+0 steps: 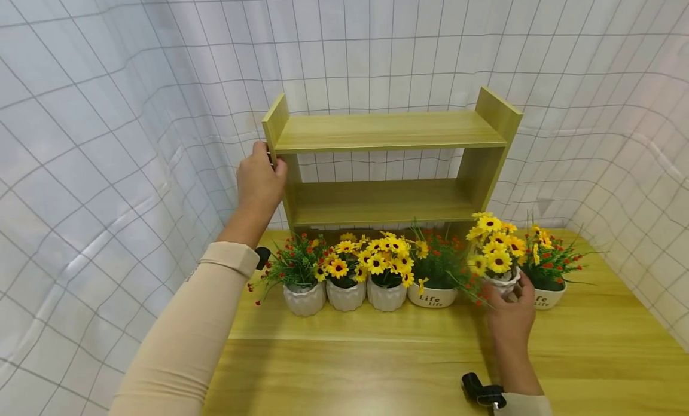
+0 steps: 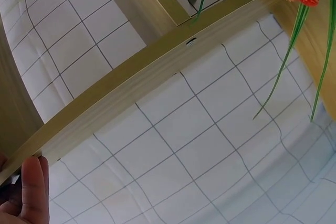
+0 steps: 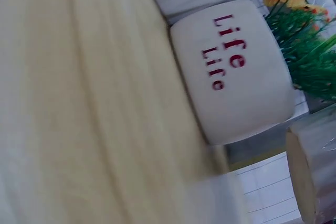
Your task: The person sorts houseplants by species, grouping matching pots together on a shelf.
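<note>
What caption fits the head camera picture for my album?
Left hand grips the wooden shelf while right hand holds a yellow flower pot.

White pots (image 1: 345, 296), yellow flowers (image 1: 377, 257), gridded white cloth (image 1: 107, 135).

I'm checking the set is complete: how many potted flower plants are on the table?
6, in one row before the shelf: red-berry pot leftmost, two sunflower pots, a "Life" pot, the sunflower pot held by the right hand, another "Life" pot rightmost.
</note>
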Demonstrator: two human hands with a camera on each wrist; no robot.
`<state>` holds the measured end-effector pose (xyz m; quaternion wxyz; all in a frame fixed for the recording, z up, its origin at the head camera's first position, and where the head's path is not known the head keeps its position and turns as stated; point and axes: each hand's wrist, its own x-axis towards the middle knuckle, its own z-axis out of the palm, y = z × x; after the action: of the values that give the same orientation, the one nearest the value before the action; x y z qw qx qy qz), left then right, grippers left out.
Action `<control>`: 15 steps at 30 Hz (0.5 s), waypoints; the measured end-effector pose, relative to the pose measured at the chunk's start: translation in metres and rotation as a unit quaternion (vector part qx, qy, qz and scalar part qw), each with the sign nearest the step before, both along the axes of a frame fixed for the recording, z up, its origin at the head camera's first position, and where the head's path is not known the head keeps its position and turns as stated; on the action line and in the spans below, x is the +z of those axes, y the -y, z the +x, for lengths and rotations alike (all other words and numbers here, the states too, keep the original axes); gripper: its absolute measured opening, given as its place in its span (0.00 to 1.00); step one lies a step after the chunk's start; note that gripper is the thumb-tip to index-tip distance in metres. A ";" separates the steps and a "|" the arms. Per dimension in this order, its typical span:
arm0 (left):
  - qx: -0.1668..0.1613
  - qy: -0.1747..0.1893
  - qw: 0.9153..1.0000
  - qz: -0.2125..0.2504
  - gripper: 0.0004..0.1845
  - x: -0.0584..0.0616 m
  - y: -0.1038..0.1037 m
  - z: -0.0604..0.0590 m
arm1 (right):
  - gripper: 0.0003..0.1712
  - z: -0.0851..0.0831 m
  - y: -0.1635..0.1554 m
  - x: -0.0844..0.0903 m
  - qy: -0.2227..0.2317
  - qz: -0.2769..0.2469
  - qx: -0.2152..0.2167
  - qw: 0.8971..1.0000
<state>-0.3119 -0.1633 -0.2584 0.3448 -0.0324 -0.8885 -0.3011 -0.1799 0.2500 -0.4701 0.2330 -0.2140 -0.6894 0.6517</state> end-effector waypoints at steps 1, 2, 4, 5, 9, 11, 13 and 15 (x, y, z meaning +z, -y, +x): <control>0.000 0.000 1.000 0.000 0.14 0.000 0.000 0.000 | 0.47 0.001 0.000 0.003 -0.002 -0.004 0.001 1.000; 0.000 0.000 1.000 -0.001 0.14 0.000 0.000 0.000 | 0.48 0.002 0.000 0.007 -0.004 -0.002 0.000 1.000; -0.001 0.000 1.000 -0.001 0.14 -0.001 0.001 0.000 | 0.48 0.003 0.000 0.013 -0.013 0.008 -0.001 1.000; 0.000 0.000 1.000 -0.002 0.14 -0.001 0.001 0.000 | 0.48 0.004 -0.001 0.016 -0.017 0.016 -0.005 1.000; 0.002 0.003 1.000 -0.003 0.14 -0.002 0.001 -0.001 | 0.48 0.006 -0.002 0.029 -0.026 0.048 -0.020 0.998; 0.003 0.005 1.000 -0.005 0.14 -0.002 0.001 -0.002 | 0.48 0.007 -0.002 0.035 -0.030 0.060 -0.026 0.997; 0.003 0.007 1.000 -0.007 0.14 -0.002 0.002 -0.003 | 0.47 0.009 -0.002 0.041 -0.034 0.061 -0.028 0.997; 0.003 0.009 1.000 -0.009 0.14 -0.003 0.002 -0.003 | 0.47 0.011 -0.001 0.048 -0.038 0.057 -0.029 0.997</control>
<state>-0.3147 -0.1652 -0.2611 0.3370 -0.0297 -0.8944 -0.2925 -0.1684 0.2514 -0.4224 0.2901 -0.1956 -0.7096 0.6117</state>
